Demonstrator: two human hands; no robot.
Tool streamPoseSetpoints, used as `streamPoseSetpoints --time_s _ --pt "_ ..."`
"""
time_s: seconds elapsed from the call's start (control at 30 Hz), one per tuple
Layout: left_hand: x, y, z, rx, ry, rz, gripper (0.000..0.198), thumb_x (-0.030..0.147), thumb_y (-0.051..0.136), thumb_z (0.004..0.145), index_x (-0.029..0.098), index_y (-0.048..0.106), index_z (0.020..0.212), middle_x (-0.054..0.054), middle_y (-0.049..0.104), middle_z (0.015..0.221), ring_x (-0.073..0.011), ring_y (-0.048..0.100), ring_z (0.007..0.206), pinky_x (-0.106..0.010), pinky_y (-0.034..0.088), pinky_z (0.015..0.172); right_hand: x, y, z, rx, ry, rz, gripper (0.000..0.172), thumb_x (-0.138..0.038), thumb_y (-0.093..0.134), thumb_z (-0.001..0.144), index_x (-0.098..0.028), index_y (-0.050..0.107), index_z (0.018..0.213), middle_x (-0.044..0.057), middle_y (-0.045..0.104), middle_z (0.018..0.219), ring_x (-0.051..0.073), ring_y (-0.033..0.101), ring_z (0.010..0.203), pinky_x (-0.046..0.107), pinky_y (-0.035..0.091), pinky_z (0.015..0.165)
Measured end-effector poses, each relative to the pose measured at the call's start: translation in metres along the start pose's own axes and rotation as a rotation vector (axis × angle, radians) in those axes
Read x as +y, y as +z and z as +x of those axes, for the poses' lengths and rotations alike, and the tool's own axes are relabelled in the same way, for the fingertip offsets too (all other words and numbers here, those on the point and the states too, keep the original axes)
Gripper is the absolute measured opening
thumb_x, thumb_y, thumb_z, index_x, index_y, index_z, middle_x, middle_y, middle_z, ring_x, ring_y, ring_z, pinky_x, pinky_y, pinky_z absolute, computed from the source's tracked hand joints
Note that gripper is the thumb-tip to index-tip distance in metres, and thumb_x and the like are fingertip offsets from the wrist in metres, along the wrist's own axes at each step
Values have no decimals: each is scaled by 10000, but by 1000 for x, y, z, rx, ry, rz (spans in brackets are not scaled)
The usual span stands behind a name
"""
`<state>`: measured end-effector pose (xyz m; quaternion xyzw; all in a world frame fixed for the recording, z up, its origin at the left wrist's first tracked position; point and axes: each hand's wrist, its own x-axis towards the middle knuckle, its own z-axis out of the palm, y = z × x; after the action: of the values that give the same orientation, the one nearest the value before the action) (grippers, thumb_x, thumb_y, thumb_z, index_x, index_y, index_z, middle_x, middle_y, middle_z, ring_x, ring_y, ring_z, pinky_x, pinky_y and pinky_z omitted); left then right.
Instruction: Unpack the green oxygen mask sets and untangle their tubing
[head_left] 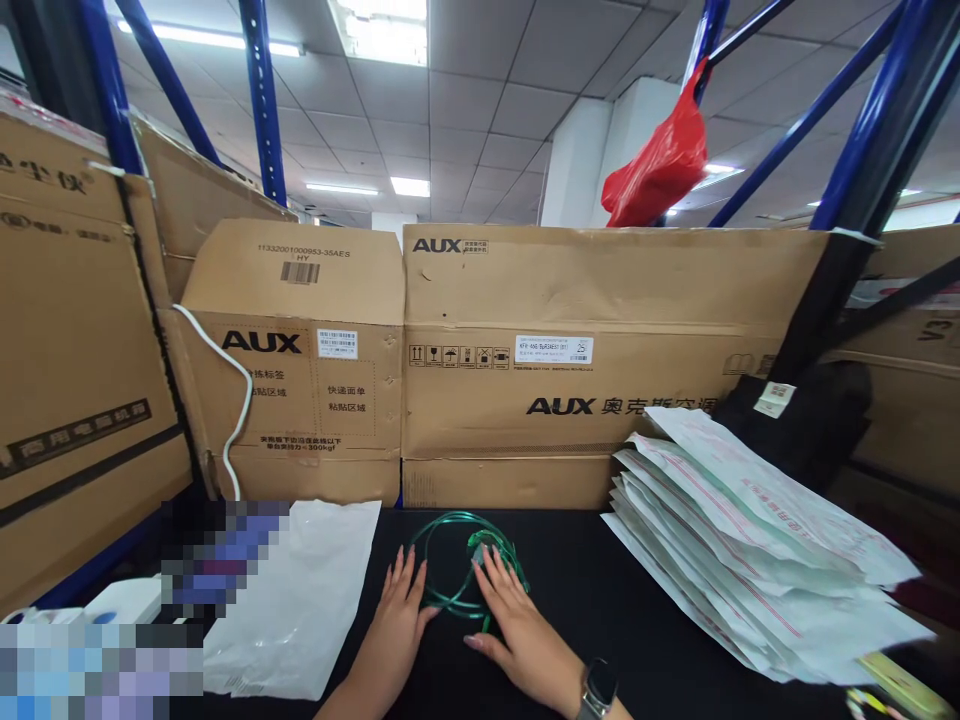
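On the black tabletop lies a coil of clear green tubing with a denser green part at its right side. My left hand rests by the coil's left edge, palm down with its fingers stretched out, the thumb touching the tubing. Over the coil's right side lies my right hand, fingers extended and thumb apart, its fingertips covering some of the loops. A dark watch is on the right wrist. Neither hand is closed around anything.
A white plastic mailer bag lies left of the hands. Stacked white padded envelopes stand at the right, with black cloth behind. Cardboard panels wall the table's back, and a red bag hangs above.
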<state>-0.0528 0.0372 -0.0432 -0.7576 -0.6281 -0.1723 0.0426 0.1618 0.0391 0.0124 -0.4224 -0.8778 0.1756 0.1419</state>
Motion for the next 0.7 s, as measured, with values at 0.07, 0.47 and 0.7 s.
streamPoseSetpoints --time_s 0.07,0.47,0.7 --pt "1 0 -3 13 -3 9 504 319 459 854 118 409 1313 -190 319 1412 -321 230 1309 -502 289 1023 -7 3 2 -11 -3 -32 721 -507 421 849 -205 95 1416 54 7 1489 220 -26 1356 424 95 1107" --pt "20 12 -32 -196 -19 -49 752 652 365 756 210 297 1360 -117 257 1434 -370 211 1312 -623 137 1040 -16 6 -4 -164 36 -38 742 -509 497 808 -77 278 1371 154 206 1440 286 126 1341 431 160 1099" --pt "25 -27 -23 -245 28 -79 732 648 223 807 190 207 1379 -104 166 1452 -306 141 1338 -591 136 1050 0 -5 2 -56 5 -14 659 -492 450 845 -115 307 1366 109 249 1440 248 139 1343 409 156 1109"
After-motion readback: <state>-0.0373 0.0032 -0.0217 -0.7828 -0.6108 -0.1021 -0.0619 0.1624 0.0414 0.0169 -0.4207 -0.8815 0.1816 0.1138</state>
